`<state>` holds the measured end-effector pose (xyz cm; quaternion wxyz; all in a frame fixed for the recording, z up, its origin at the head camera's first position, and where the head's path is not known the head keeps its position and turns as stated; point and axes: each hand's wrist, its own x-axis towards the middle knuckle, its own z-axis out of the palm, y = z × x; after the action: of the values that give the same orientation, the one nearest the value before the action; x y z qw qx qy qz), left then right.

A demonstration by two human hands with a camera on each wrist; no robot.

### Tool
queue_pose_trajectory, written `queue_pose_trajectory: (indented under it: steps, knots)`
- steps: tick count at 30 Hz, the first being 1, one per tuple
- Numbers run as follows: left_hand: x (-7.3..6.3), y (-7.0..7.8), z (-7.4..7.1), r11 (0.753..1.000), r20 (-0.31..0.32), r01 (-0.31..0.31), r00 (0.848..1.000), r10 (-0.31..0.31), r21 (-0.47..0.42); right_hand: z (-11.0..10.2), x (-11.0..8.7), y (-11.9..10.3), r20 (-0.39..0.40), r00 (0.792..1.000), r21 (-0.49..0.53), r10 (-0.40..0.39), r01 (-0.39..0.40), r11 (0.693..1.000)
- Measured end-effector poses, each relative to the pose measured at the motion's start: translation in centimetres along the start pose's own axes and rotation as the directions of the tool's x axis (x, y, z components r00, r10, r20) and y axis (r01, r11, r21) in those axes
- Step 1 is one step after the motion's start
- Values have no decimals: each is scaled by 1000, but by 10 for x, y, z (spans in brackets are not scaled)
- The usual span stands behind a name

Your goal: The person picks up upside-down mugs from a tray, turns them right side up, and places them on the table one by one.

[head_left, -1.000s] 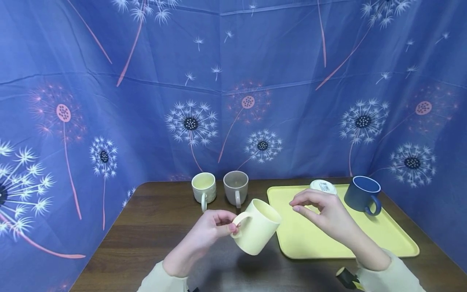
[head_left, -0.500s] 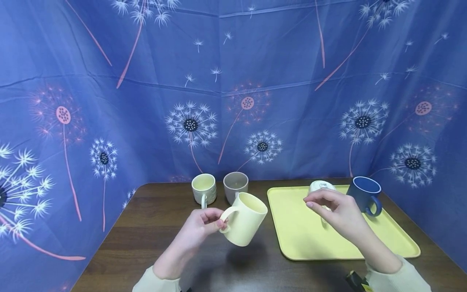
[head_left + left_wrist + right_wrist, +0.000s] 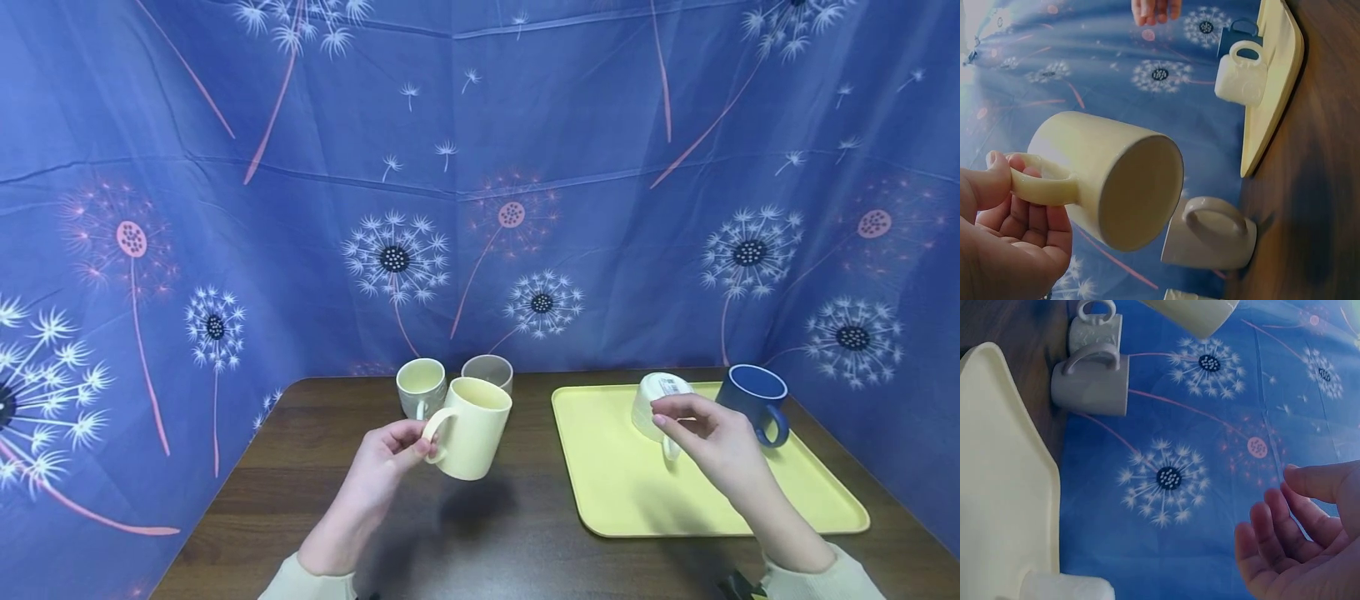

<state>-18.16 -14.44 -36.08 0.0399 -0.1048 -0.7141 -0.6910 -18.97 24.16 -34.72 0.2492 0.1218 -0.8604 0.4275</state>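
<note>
My left hand pinches the handle of a pale yellow mug, held in the air above the table with its mouth up and slightly tilted. Behind it stand a grey mug, partly covered by the yellow one, and a small off-white mug with a raised pattern. My right hand hovers above the yellow tray, fingers loosely bent and holding nothing. Close behind those fingers, a white mug sits upside down on the tray. A dark blue mug stands upright at the tray's back right.
The dark wooden table runs up to a blue dandelion-print cloth at the back and sides. The tray's raised rim lies to the right of the standing mugs.
The left hand has carried the yellow mug leftward and up, bringing it more upright and in front of the grey mug. The right hand has shifted right, uncovering more of the white mug.
</note>
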Motion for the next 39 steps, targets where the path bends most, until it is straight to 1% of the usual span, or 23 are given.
queue_pose_trajectory:
  steps: [3, 7, 13, 17, 21, 27, 31, 36, 39]
  knots:
    - [0, -1, -4, 1000, -49, 10, 999, -10, -1, 0, 1, 6, -23, 1000, 4, 5, -5, 1000]
    - [-1, -3, -12, 1000, -101, -1, 995, 1, 1, 1, 1, 18, -49, 999, 19, -4, 5, 1000]
    - [0, -8, -23, 1000, -171, -16, 985, 14, -9, -1, 0, 36, -64, 997, 71, 33, -29, 997]
    - [1, -12, -31, 999, -203, -47, 978, 44, -9, -2, 0, 47, -67, 995, 77, 69, -64, 995]
    - [1, -13, -37, 997, -235, -79, 969, 76, -4, -2, -2, 59, -70, 990, 69, 118, -114, 991]
    - [3, -15, -47, 996, -298, -91, 951, 84, -11, -2, -5, 78, -74, 984, 24, 162, -161, 987]
    - [5, -17, -57, 992, -321, -122, 941, 104, -38, -1, -7, 87, -58, 982, 28, 180, -179, 984]
    - [7, -25, -68, 981, -339, -174, 931, 137, -82, 1, -10, 94, -55, 982, 41, 183, -181, 983]
    - [11, -31, -73, 973, -364, -202, 919, 150, -109, 1, -11, 98, -42, 978, 40, 206, -205, 978]
